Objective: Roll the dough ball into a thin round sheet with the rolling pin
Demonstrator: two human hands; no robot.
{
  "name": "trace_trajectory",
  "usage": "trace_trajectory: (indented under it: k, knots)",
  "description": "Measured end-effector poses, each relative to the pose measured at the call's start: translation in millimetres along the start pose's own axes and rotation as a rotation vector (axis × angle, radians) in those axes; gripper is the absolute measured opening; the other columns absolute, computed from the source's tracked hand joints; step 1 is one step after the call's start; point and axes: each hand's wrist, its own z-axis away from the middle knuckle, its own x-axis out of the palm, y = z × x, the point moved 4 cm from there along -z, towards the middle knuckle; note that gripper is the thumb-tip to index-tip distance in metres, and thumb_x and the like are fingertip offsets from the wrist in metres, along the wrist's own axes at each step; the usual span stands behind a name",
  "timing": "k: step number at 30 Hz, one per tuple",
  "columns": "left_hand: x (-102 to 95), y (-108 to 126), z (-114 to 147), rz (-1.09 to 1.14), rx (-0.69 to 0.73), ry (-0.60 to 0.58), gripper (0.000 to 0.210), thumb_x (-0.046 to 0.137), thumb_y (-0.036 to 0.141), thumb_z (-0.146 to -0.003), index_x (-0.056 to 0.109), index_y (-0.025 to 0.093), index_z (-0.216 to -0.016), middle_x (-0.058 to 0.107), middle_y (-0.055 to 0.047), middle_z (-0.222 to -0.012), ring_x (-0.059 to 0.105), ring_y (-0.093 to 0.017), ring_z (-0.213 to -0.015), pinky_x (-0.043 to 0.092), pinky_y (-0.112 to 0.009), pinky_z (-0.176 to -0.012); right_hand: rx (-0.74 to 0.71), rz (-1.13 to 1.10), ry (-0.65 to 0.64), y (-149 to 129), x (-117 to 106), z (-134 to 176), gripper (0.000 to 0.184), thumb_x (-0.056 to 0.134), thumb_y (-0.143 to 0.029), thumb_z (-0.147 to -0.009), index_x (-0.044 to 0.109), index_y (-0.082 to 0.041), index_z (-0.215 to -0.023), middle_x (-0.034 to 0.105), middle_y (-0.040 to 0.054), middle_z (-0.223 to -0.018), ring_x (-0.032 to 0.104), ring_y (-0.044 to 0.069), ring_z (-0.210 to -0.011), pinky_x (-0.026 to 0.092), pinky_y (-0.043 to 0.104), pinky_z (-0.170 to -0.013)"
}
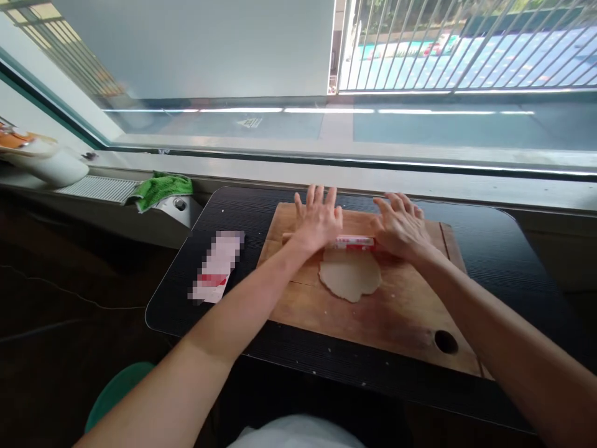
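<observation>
A rolling pin (355, 242) with a red and white printed label lies across the far part of a sheet of dough (349, 275). The dough is thin, pale and roughly round, with an uneven edge. My left hand (318, 218) presses palm down over the pin's left part, its fingers stretched forward. Over the right part lies my right hand (400, 225), also with fingers extended and spread. Under the dough is a wooden cutting board (308, 305). Both palms hide stretches of the pin, and its right end is covered.
The board rests on a black table (494, 249). A pixelated pale pink packet (217, 267) lies on its left side. A green cloth (163, 188) hangs over a white unit beside the window sill. A round hole (446, 341) pierces the board's near right corner. A green tub (119, 389) stands below left.
</observation>
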Motion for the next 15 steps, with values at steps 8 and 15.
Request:
trace_trajectory:
  k: [8, 15]
  knots:
    - [9.1, 5, 37, 0.078, 0.045, -0.012, 0.058, 0.034, 0.036, -0.101, 0.035, 0.021, -0.157, 0.036, -0.012, -0.164, 0.019, -0.032, -0.155, 0.014, -0.065, -0.123, -0.049, -0.011, 0.068, 0, 0, 39, 0.052, 0.033, -0.037, -0.099, 0.055, -0.021, -0.143, 0.050, 0.0138, -0.153, 0.031, 0.033, -0.148, 0.025, 0.057, -0.118]
    - [-10.2, -3, -33, 0.083, -0.004, 0.185, 0.046, 0.041, 0.025, -0.099, 0.050, 0.018, -0.143, 0.048, -0.014, -0.154, 0.032, -0.030, -0.149, 0.017, -0.059, -0.123, 0.171, -0.124, 0.015, 5, 1, -34, 0.056, 0.039, -0.040, -0.096, 0.052, -0.014, -0.144, 0.041, 0.0188, -0.157, 0.031, 0.035, -0.146, 0.028, 0.055, -0.116]
